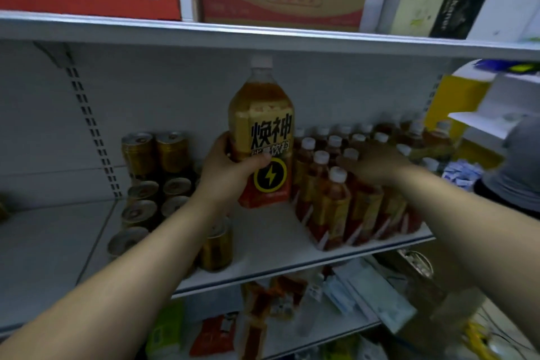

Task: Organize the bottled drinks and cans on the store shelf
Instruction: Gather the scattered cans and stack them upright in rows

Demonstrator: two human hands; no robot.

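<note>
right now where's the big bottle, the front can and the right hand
big bottle (270,137): head view, on its yellow label, gripped by the left hand (225,168).
front can (217,245): head view, on its gold side, partly behind the left forearm.
right hand (377,162): head view, on its back, over the small bottles (330,207).

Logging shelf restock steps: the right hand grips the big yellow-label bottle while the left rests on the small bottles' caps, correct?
Hands are swapped. The head view shows the left hand gripping the big bottle, while the right hand rests on the small bottles.
</note>
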